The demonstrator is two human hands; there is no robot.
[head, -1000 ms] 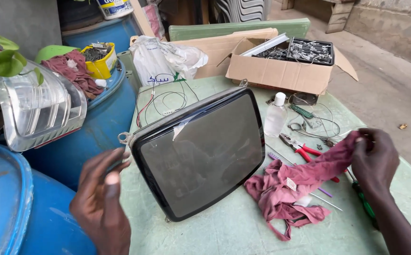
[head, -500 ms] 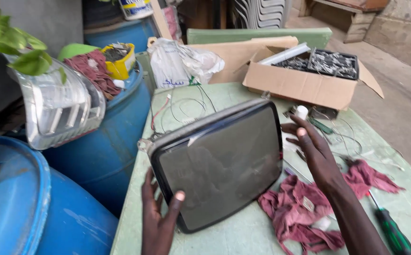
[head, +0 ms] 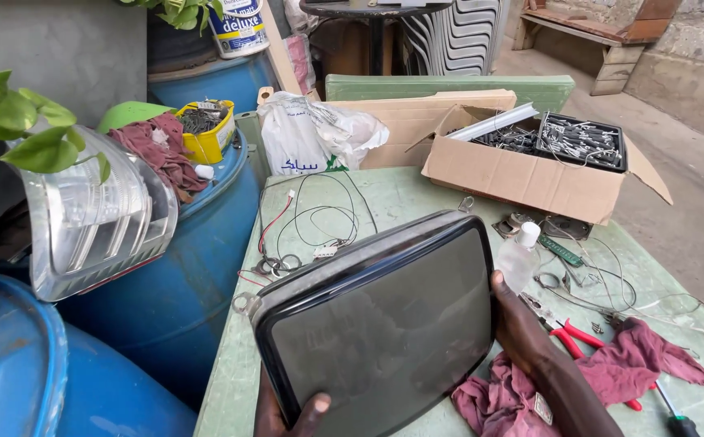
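Far left: blue plastic drum (head: 182,275), smooth and round, with a clear ribbed plastic shell (head: 93,218) leaning on it and a maroon rag plus a yellow tub (head: 206,133) of metal bits on its lid. A white plastic bag (head: 303,137) sits behind the table's left corner.

Left hand (head: 287,413) at the bottom edge, mostly hidden; thumb curled over the lower rim of the picture tube (head: 384,324), gripping it from below. The tube is held tilted up off the green table (head: 222,380), directly between both hands. Dark grey glass face, glossy, rounded-rectangle shape, black band round the edge, metal mounting ear at its left corner. Thin loose wires (head: 311,218) lie coiled on the table just behind it.

Right hand (head: 522,324) is pressed flat against the tube's right edge, fingers wrapped round the back and out of sight, thumb on the rim. Just beside that hand, a small clear bottle (head: 520,257) with a white cap. Under the wrist, a crumpled maroon cloth (head: 611,372); red-handled pliers (head: 578,336) lie on it. Further back right, an open cardboard box (head: 530,174) holds metal parts.
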